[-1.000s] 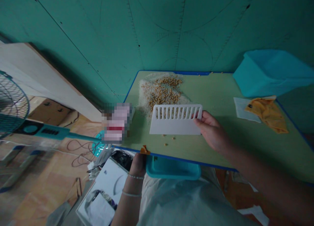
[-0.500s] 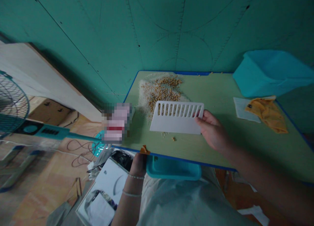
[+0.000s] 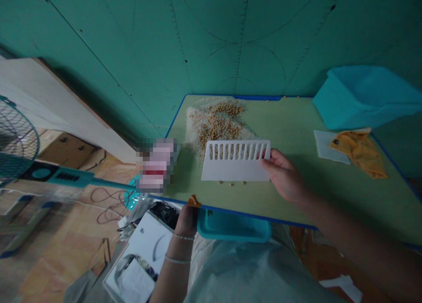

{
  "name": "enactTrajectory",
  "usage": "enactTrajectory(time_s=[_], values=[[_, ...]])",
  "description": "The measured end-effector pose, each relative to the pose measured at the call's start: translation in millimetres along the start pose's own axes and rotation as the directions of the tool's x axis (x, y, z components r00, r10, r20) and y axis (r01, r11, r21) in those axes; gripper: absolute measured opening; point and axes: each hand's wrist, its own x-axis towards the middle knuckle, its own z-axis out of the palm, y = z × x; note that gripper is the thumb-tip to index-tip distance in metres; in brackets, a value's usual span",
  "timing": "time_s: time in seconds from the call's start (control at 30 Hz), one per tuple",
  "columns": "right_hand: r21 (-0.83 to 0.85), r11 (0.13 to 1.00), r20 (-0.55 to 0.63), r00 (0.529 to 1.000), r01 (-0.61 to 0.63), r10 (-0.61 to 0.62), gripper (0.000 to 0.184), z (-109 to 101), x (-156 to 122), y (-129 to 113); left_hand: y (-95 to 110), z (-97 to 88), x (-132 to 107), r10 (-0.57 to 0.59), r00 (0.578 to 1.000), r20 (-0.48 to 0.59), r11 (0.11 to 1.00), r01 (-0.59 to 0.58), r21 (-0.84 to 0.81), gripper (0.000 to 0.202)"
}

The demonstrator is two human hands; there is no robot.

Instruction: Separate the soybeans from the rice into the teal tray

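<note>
My right hand (image 3: 285, 173) is closed on the right end of a white plastic scraper (image 3: 235, 169) with a row of slots along its top. The scraper stands tilted on the green tabletop, its lower edge towards me. Behind it spreads a pile of yellow beans (image 3: 224, 127) mixed with fine pale grains (image 3: 194, 123); some show through the slots. A few loose beans (image 3: 231, 184) lie just in front of it. Below the table's front edge, my left hand (image 3: 187, 217) holds the left side of a teal tray (image 3: 234, 237); its fingers are mostly hidden.
A teal bin (image 3: 362, 101) stands at the table's back right, with a yellow cloth (image 3: 361, 153) and a white sheet (image 3: 325, 147) before it. A blurred pink item (image 3: 158, 164) is at the left edge. Orange tape (image 3: 194, 200) marks the front edge. A fan (image 3: 49, 171) stands left.
My right hand has drawn the scraper slightly towards me and left. The loose beans in front of it now lie more spread out. My left hand and the tray stay almost in place.
</note>
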Motion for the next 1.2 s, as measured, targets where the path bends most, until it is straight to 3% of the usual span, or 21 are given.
enactTrajectory(time_s=[0.37, 0.67, 1.2], values=[[-0.023, 1.000, 0.038, 0.999, -0.021, 0.022, 0.015, 0.3, -2.9, -0.9, -2.2, 4.9, 0.4, -0.012, 1.000, 0.000, 1.000, 0.012, -0.001, 0.030], [-0.061, 0.996, 0.052, 0.997, -0.060, 0.063, 0.014, -3.5, -15.7, -2.9, -3.5, 10.5, -3.5, -0.013, 1.000, -0.002, 1.000, 0.013, 0.003, 0.045], [-0.085, 0.986, -0.001, 0.989, -0.145, 0.146, 0.019, -21.3, -58.7, 6.3, -15.5, 18.0, -7.3, 0.017, 0.999, -0.046, 0.999, -0.016, 0.028, 0.024]])
